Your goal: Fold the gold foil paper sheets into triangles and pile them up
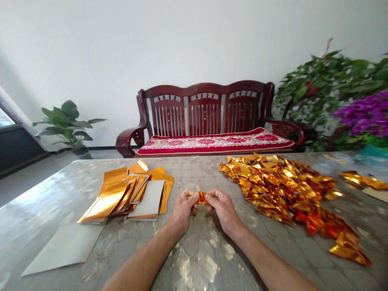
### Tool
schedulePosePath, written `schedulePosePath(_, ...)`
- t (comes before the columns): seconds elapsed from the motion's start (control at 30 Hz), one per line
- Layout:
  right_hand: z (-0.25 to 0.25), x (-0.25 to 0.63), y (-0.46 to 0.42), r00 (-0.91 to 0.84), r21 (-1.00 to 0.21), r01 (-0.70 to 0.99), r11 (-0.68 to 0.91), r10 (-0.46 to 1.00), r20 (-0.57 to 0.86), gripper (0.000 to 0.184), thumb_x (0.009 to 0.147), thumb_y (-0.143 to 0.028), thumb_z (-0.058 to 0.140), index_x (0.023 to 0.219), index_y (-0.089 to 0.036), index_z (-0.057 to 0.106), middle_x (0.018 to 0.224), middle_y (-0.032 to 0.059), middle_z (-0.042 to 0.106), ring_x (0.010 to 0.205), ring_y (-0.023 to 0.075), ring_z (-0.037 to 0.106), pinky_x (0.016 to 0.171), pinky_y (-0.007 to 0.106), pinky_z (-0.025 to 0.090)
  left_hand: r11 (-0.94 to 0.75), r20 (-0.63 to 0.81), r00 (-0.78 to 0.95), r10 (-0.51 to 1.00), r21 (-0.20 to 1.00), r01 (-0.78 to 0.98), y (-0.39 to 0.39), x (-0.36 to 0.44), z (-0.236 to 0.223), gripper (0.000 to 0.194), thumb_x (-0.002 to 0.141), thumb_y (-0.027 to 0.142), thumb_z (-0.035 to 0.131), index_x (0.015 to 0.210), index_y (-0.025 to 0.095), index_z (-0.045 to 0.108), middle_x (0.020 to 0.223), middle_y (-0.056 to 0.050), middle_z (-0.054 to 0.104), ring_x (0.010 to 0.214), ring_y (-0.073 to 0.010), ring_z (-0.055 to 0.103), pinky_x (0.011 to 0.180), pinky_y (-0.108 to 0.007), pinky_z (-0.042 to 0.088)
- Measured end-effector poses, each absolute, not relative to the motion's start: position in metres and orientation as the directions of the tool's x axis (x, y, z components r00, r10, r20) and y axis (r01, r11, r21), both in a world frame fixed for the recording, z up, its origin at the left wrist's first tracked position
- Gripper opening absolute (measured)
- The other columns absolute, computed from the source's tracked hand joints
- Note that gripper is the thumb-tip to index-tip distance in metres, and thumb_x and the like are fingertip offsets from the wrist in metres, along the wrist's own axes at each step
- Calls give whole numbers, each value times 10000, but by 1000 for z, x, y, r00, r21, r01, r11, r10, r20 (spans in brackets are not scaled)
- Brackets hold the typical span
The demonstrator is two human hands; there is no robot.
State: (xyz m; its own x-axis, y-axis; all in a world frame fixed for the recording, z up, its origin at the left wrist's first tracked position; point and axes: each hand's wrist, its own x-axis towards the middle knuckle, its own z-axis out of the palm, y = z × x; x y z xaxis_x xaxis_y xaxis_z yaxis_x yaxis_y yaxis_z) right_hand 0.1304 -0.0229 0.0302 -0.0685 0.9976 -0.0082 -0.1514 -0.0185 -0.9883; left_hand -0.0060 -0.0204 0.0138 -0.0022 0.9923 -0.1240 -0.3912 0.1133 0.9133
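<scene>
Glossy grey tabletop (39,210) fills the lower frame. Beyond it, a dark red wooden bench (206,109) with a red floral cushion (212,142) stands against a white wall (194,48). A potted leafy plant (68,125) sits at upper left, and a bushy green plant (318,89) with purple flowers (360,113) fills the upper right.

Near the middle of the table, the left hand (183,210) and the right hand (222,208) are close together with their fingers curled, not spread. Each pinches one end of a small folded strip of gold foil (201,198), which spans the short gap between them, just above the tabletop.

Left of the left hand lies a fanned stack of gold foil sheets (127,194), some showing pale backs, with a loose pale card (65,248) below it at lower left. Right of the right hand, near but not touching it, spreads a heap of folded gold foil pieces (279,186). Another foil strip (363,180) lies at the far right edge.
</scene>
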Motion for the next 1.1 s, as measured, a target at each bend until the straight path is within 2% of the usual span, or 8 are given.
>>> schedulePosePath(0.3, 22, 130, -17, -45, -979, -193, -65, 997, -57, 347, 694, -511, 699, 765, -176, 642, 672, -6, 644, 544, 121, 547, 531, 237, 407, 160, -160, 34, 986, 892, -422, -20, -11, 19, 490, 581, 504, 832, 713, 172, 497, 512, 67, 557, 435, -36, 468, 465, -144, 354)
schedulePosePath(0.8, 24, 131, -19, -20, -972, -212, -98, 995, -96, 368, 603, -448, 819, 738, -163, 631, 629, -13, 631, 522, 100, 537, 483, 204, 391, 87, -103, -43, 994, 957, -277, -18, -8, 11, 526, 552, 512, 839, 699, 195, 446, 431, 91, 502, 350, -31, 364, 386, -144, 237)
schedulePosePath(1.1, 22, 133, -17, -33, -968, -215, -129, 992, -125, 365, 588, -438, 828, 749, -150, 671, 640, -9, 637, 520, 90, 508, 490, 204, 379, 36, -55, -76, 996, 970, -239, -20, -3, 13, 521, 557, 503, 843, 652, 202, 428, 405, 105, 436, 350, -33, 323, 372, -161, 216)
